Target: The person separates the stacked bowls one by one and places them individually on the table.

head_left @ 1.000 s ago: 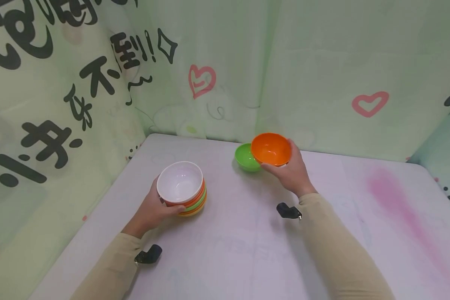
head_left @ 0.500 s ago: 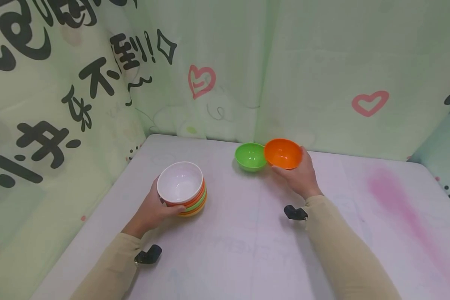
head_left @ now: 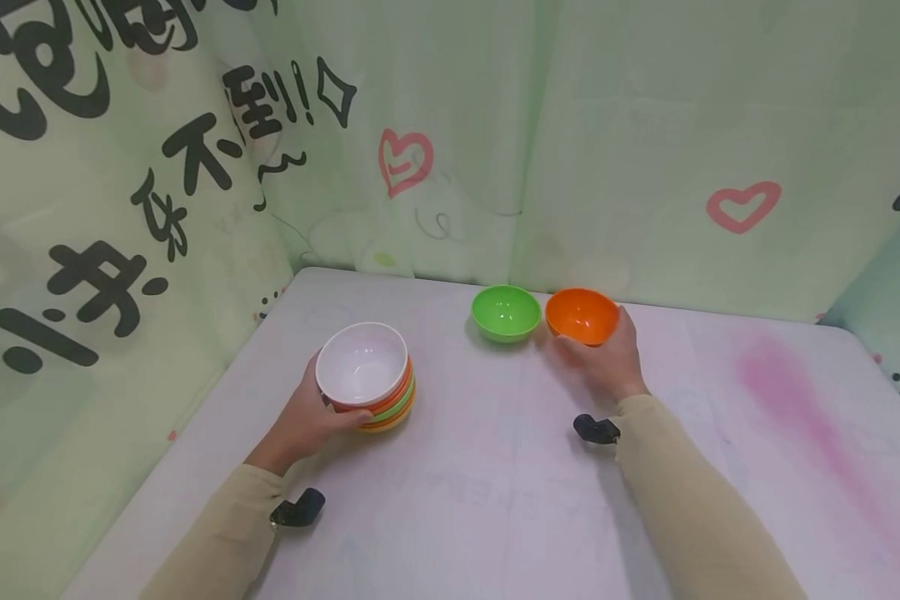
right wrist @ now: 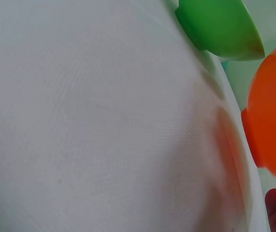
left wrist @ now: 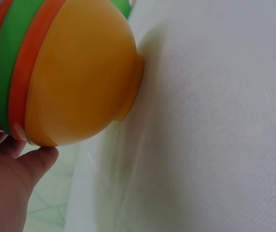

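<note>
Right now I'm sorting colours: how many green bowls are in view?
2: one lone bowl on the table, one nested bowl in the stack the left hand holds; more may be hidden.

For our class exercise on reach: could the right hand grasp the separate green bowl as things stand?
Probably not yet: the right hand holds the orange bowl, which is between it and the green bowl. With that hand freed, the reach looks short.
</note>
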### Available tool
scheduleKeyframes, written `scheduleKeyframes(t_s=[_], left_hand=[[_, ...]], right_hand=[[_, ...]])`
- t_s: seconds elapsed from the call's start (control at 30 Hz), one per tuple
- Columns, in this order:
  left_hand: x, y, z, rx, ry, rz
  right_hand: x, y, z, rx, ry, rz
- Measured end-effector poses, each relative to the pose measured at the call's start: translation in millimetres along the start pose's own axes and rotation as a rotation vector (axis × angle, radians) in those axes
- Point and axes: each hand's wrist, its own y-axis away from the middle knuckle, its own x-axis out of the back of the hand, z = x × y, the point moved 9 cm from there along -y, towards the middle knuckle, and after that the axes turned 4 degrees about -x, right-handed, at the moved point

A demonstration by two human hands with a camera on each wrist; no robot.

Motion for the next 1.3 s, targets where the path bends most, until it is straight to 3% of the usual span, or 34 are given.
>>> scheduleKeyframes(t_s=[0.3,0.83,1.1,1.3], left_hand=[[0.4,-0.2,-1.6,0.007,0.005,-0.006],[-0.8,-0.5,-4.0,0.012,-0.013,-0.001],[-3.1,-0.7,-6.1,0.007,-0.019,-0.01],[-0.7,-1.6,-0.9,-0.035,-0.006,0.001]], right_hand=[[-8.0,1.9,18.8,-0.117,0.017,-0.059],[-14.2,-1.7,17.2,-0.081,0.014,-0.064],[-14.1,3.1,26.3,-0.153,0.042,-0.095],[-3.6,4.2,10.3,-0.081,0.075,-0.048]])
